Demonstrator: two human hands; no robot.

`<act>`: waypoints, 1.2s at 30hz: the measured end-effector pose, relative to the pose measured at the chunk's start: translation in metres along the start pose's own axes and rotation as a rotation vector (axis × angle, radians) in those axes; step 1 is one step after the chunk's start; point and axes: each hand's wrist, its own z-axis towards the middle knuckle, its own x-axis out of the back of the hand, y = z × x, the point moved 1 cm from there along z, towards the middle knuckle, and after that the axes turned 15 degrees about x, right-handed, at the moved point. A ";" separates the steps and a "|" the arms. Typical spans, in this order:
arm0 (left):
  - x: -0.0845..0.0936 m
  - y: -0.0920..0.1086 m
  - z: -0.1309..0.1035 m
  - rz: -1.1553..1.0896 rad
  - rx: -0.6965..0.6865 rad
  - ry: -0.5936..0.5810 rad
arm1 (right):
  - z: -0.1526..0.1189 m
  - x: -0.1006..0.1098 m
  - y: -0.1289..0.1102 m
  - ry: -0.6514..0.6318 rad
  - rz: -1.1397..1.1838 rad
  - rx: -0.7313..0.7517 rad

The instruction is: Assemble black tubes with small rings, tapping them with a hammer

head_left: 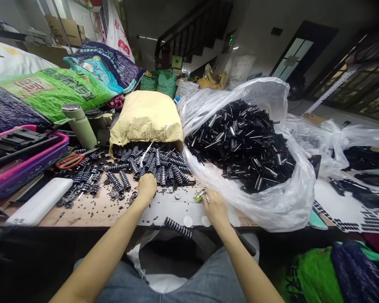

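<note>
Many ribbed black-and-white rollers [158, 162] spill from the open mouth of a yellow sack [147, 118]. My left hand [147, 188] is closed at the front edge of this pile; what its fingers hold, if anything, is hidden. My right hand [215, 206] is closed around a small tool with a yellow-green end [198, 195], just above the table. One ribbed roller [178, 227] lies across the table's front edge, between my forearms. Beneath my right wrist a black rod-like piece [244, 242] shows. A small round disc [177, 196] lies between my hands.
A clear plastic bag [208, 176] full of black parts [240, 143] stands at the right. Orange-handled scissors [71, 161], a white box [39, 202], a pink-rimmed basket [63, 139] and a green bottle [80, 126] are at the left. Tiny rings are scattered over the table [104, 212].
</note>
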 end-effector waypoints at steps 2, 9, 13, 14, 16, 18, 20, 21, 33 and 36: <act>0.004 -0.002 0.001 -0.004 -0.023 -0.009 | 0.022 -0.004 -0.009 -0.017 0.038 0.042; 0.059 -0.015 -0.046 -0.076 -0.188 -0.029 | 0.072 -0.023 -0.012 -0.111 0.239 0.072; 0.046 -0.009 -0.070 -0.206 -0.332 -0.056 | 0.076 -0.015 -0.010 -0.131 0.449 0.063; 0.037 -0.007 -0.072 -0.285 -0.367 -0.042 | 0.074 -0.011 -0.012 -0.131 0.513 0.059; 0.020 -0.002 -0.071 -0.459 -0.395 -0.061 | 0.065 -0.006 -0.019 -0.134 0.655 0.049; 0.007 0.003 -0.068 -0.641 -0.312 -0.144 | 0.053 -0.006 -0.030 -0.146 0.797 0.037; 0.002 0.009 -0.066 -0.849 -0.144 -0.284 | 0.039 -0.011 -0.043 -0.159 0.914 0.024; 0.001 0.012 -0.066 -0.948 -0.054 -0.372 | 0.033 -0.014 -0.049 -0.167 0.960 0.018; 0.024 0.026 -0.076 -1.250 0.227 -0.939 | 0.019 0.027 -0.059 0.026 0.574 0.410; 0.022 0.028 -0.076 -1.381 0.257 -1.018 | 0.012 0.027 -0.057 0.065 0.660 0.357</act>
